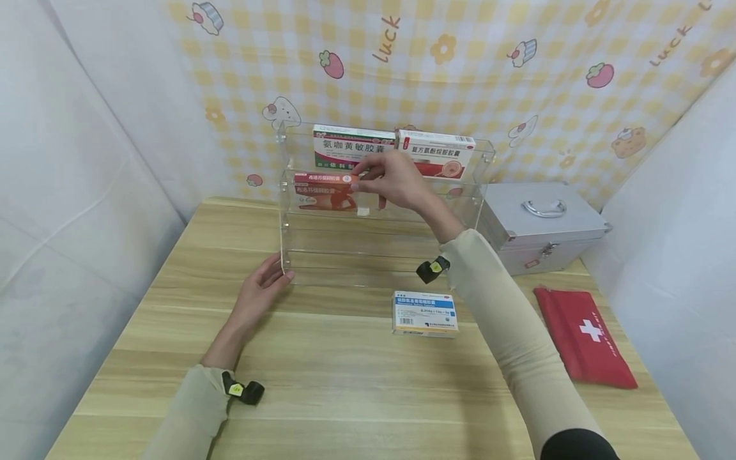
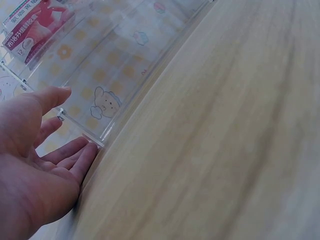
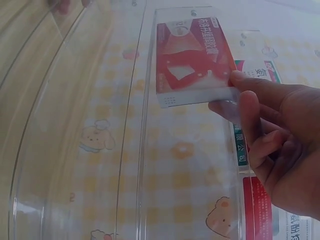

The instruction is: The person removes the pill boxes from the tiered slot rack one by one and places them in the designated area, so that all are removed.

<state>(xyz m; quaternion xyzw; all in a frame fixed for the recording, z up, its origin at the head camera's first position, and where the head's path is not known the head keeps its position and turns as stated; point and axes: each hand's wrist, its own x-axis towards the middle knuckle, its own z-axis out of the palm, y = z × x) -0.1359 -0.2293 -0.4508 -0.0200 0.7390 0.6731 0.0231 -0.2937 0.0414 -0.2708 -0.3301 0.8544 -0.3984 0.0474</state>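
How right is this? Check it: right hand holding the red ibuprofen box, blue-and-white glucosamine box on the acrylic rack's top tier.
Wrong place: the head view shows the glucosamine box on the wooden table, in front of the acrylic rack. The right hand does hold the red ibuprofen box.

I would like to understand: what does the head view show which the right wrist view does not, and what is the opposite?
Only the head view shows the silver case, the red pouch and the blue-and-white box on the table.

Only the right wrist view shows the palm side of the right hand.

Both show that hand holding the orange-red box at one end, the clear rack, the green-and-white box, the white-and-red box and the patterned cloth.
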